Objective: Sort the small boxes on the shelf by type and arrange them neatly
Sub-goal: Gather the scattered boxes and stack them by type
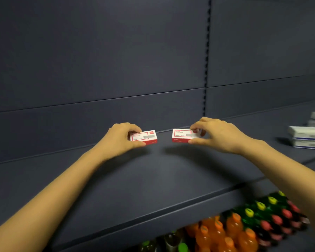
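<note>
forearms (62, 188) reach over dark shelf (153, 179); near its back, left hand (120, 139) clamps one red box (145, 136), right hand (218, 135) pinches second red box (181, 135), boxes apart.

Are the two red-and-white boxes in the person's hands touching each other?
No: the left hand holds the left box, the right hand the right box, and dark shelf shows between them.

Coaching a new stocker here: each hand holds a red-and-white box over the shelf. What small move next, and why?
Probably bring them together, side by side on the shelf: the left box in the left hand and right box in the right hand look the same type, with a gap between, away from the white-and-blue boxes.
</note>
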